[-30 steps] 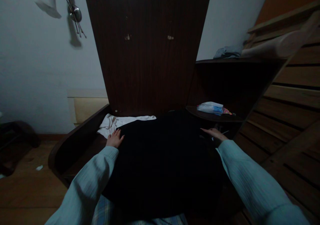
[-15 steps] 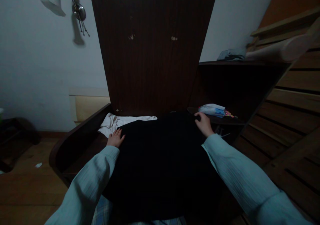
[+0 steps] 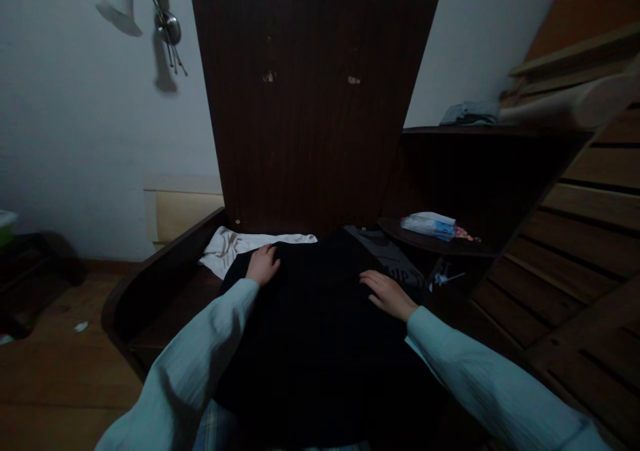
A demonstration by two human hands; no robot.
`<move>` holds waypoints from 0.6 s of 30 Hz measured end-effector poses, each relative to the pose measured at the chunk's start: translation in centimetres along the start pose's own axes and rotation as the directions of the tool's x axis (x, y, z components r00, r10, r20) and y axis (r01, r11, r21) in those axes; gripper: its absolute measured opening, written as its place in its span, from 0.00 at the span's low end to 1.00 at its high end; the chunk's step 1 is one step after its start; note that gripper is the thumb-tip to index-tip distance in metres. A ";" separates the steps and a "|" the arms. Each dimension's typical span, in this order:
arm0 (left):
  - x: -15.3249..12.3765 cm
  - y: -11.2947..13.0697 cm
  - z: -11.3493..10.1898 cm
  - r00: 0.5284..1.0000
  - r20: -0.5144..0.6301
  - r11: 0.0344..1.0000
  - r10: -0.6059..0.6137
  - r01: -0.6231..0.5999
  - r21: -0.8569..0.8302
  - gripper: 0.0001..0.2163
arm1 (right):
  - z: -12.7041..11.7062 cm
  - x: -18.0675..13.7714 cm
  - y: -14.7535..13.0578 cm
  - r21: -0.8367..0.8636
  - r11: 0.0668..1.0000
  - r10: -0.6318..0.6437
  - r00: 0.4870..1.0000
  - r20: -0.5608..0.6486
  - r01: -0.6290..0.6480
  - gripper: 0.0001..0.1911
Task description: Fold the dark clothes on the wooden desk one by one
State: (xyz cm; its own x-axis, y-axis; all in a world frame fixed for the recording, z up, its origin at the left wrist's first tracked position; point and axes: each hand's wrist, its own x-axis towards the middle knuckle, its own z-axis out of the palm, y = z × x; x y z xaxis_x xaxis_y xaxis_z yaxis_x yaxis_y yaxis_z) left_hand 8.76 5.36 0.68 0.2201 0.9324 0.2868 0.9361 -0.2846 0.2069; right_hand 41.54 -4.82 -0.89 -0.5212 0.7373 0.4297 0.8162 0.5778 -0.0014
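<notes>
A large black cloth (image 3: pixel 320 331), apparently a garment, lies spread in front of me and fills the lower middle of the view. Flat on its upper left part rests my left hand (image 3: pixel 263 265), fingers stretched out. My right hand (image 3: pixel 389 295) lies on the right part, fingers extended and slightly bent, holding nothing that I can see. Beyond the right hand, a grey cloth (image 3: pixel 383 254) with dark lettering shows at the black cloth's edge. A white cloth (image 3: pixel 225 247) lies crumpled past the left hand, partly covered by the black one.
A tall dark wooden panel (image 3: pixel 310 104) stands behind the cloths. To the right, a shelf (image 3: pixel 425 243) bears a blue-and-white plastic packet (image 3: pixel 430 225). Wooden slats (image 3: pixel 580 231) rise at far right. A curved wooden side (image 3: pixel 120 304) borders the left. A lamp (image 3: pixel 167 27) hangs on the wall.
Both hands have moved inward over the black cloth, the right one also nearer to me. The black cloth's upper right corner has come down, and the grey lettered cloth now shows there.
</notes>
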 end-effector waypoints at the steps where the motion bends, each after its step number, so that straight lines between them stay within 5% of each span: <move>1: 0.4 1.8 0.2 0.999 0.016 0.998 0.044 -0.044 -0.046 0.19 | -0.1 0.1 -0.1 0.022 1.000 0.015 1.000 -0.007 -0.015 0.17; 3: 1.2 5.5 1.1 0.992 0.092 0.945 0.090 -0.056 -0.321 0.19 | -0.4 0.2 -0.4 0.076 0.995 0.060 0.998 -0.011 -0.059 0.15; 7: 2.8 10.4 3.6 0.964 0.267 0.662 0.022 0.186 -0.726 0.17 | -1.7 0.7 -0.8 0.203 0.961 0.194 0.981 -0.007 -0.188 0.15; 12: 4.5 11.3 5.6 0.952 0.306 0.547 0.005 0.253 -0.798 0.04 | -3.9 0.1 -1.0 0.364 0.894 0.285 0.958 -0.015 -0.260 0.13; 18: 3.9 10.5 6.6 0.951 0.309 0.485 0.000 0.270 -0.831 0.07 | -5.8 -1.3 0.0 0.467 0.835 0.213 0.953 0.217 -0.293 0.12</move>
State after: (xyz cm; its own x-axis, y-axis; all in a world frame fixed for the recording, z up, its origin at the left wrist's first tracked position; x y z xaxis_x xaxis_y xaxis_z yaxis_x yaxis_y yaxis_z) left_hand 21.29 7.44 -2.25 0.2940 0.9557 -0.0165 0.2856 -0.0713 0.9557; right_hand 43.63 -7.84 3.78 -0.3769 0.9014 0.2132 0.7175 0.4297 -0.5482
